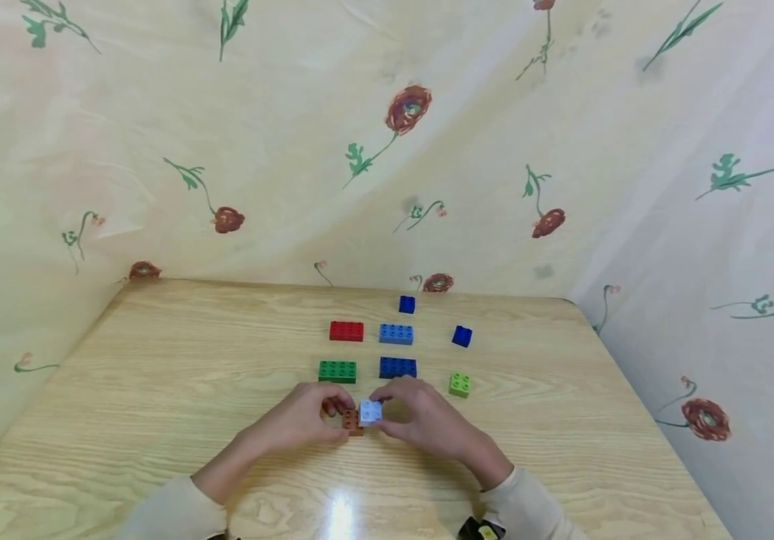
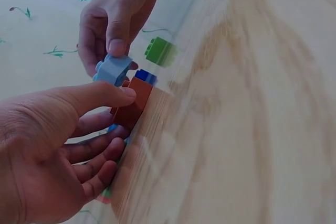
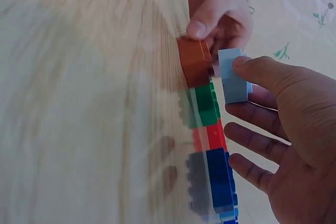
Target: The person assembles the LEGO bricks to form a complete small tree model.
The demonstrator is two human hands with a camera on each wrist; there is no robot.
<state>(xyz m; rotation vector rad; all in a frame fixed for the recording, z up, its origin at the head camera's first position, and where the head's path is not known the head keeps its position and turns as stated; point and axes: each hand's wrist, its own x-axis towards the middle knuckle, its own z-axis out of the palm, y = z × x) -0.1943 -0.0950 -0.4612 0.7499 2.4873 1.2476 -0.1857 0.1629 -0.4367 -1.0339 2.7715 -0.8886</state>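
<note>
A flower-printed cloth [image 1: 279,135] stands behind and beside the work area, beyond both grips. A wood-grain table [image 1: 178,390] lies under both grips and bears the loose bricks.

Left hand [image 1: 306,416]: thumb and fingers are drawn together and pinch the brown brick [image 1: 349,421]. The gap equals the thickness of the brick; the remaining fingers are loosely bent beside it.

Right hand [image 1: 430,416]: the thumb and fingers pinch the light-blue brick [image 1: 370,412] by opposite sides. The gap equals the width of the brick; the other fingers are spaced apart, clear of it.

Eight-stud bricks: the green brick [image 1: 337,371] lies just beyond the left grip, with the red brick [image 1: 346,331] farther out behind it. The long dark-blue brick [image 1: 397,367] lies just beyond the right grip, with the medium-blue brick [image 1: 396,334] behind it.

Brown brick: at the left fingertips, low at the table, partly covered in the head view by the light-blue brick.

Four-stud bricks: the light-blue brick is held over the right end of the brown brick; the right wrist view shows a narrow gap between them. The lime-green brick [image 1: 459,385] sits beyond and to the right of the right grip.
</note>
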